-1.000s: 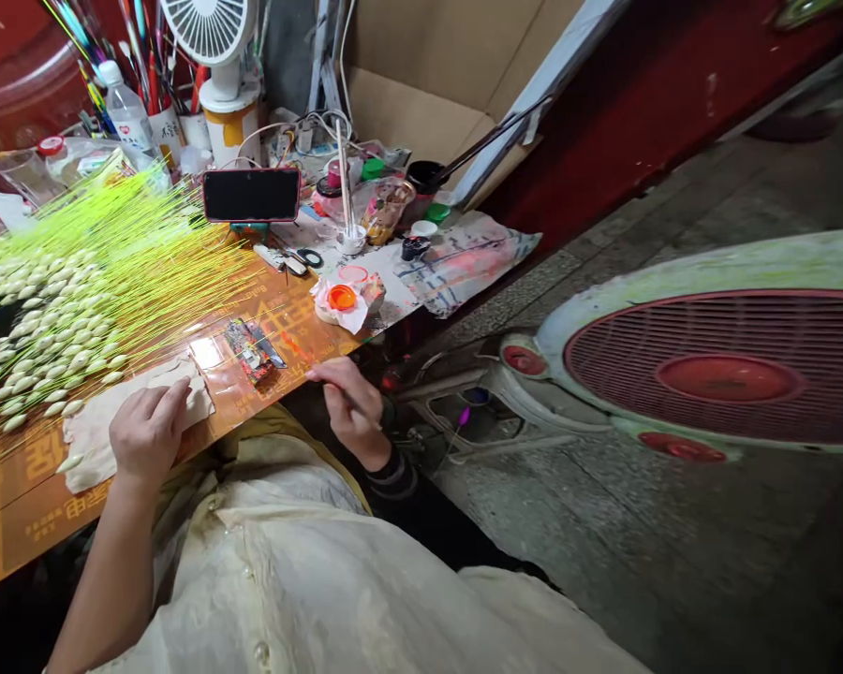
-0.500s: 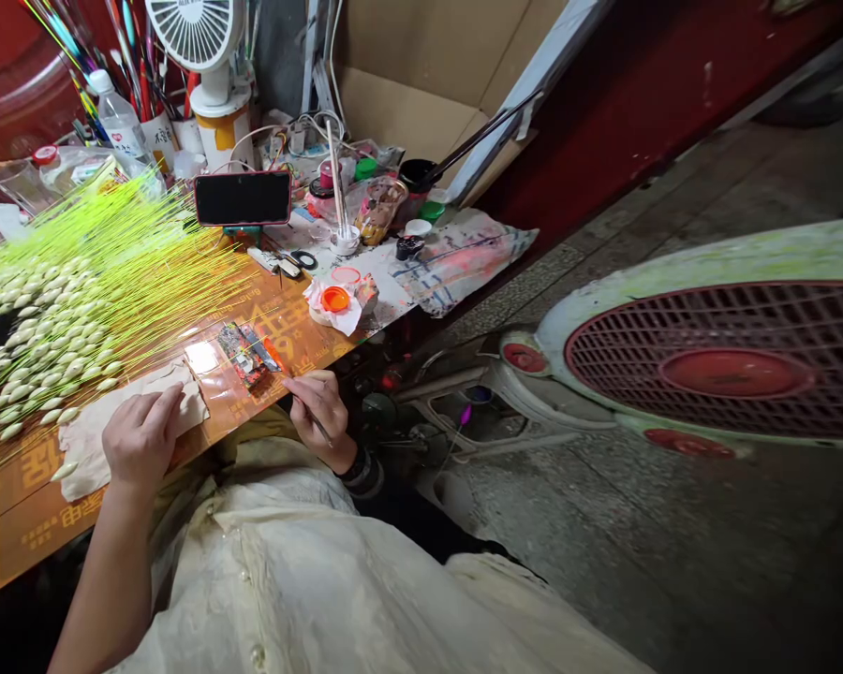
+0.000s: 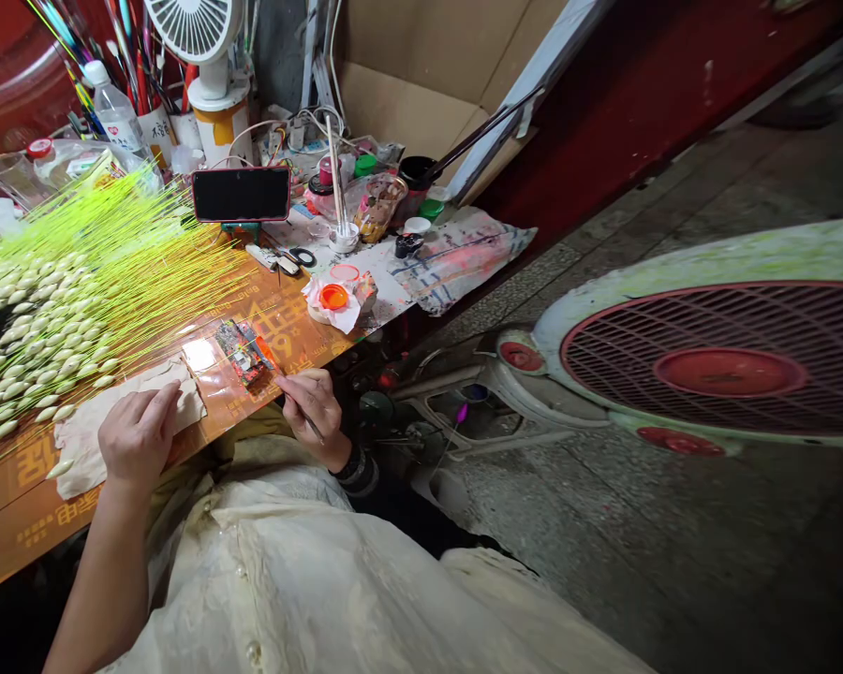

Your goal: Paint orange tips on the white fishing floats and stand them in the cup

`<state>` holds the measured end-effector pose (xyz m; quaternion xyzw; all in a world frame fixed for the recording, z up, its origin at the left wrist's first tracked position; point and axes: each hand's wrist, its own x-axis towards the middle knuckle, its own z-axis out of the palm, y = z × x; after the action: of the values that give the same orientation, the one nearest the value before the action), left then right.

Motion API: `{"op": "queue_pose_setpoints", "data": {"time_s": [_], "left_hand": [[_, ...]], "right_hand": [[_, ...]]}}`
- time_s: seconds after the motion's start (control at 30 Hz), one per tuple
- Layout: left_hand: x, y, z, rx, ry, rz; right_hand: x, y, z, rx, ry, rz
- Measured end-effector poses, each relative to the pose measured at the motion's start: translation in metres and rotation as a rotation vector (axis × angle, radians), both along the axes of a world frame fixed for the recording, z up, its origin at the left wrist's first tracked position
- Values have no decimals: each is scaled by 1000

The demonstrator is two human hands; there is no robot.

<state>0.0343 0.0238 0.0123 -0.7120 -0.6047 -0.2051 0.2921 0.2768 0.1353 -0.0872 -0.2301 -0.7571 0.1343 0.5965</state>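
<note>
My left hand (image 3: 137,432) rests on a crumpled pale cloth (image 3: 84,435), its fingers closed in a pinch. A pale pod-shaped fishing float (image 3: 60,469) sticks out to its left, in line with the fingers; the grip itself is hidden. My right hand (image 3: 313,412) pinches a thin paintbrush (image 3: 315,430), whose bristle end points at a paint-smeared block (image 3: 244,354). Orange paint (image 3: 265,354) shows on the block's right side. Beyond it, an orange paint pot (image 3: 333,297) sits on white tissue.
Many fishing floats (image 3: 63,337) with yellow-green stems cover the table's left. A phone (image 3: 241,195) stands behind them, near a small white fan (image 3: 197,28). Scissors (image 3: 301,256) and paint jars (image 3: 408,245) lie right of it. A large floor fan (image 3: 731,356) stands beside the table.
The view has shifted slightly. My right hand with the paintbrush has moved a little left, closer to the orange paint on the block. My left hand stays on the cloth.
</note>
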Motion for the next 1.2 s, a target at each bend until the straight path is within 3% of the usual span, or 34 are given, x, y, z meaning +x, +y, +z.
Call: {"op": "queue_pose_setpoints", "data": {"time_s": [0.7,1.0,1.2], "left_hand": [[-1,0,-3,0,-1,18],[-6,-2,-8,-30,-89,20],[-6,0,-5,-7,-35,6]], "right_hand": [[-1,0,-3,-1,30,59],[2,2,0,-17,22,-32],[2,2,3,-30,1,-89]]}}
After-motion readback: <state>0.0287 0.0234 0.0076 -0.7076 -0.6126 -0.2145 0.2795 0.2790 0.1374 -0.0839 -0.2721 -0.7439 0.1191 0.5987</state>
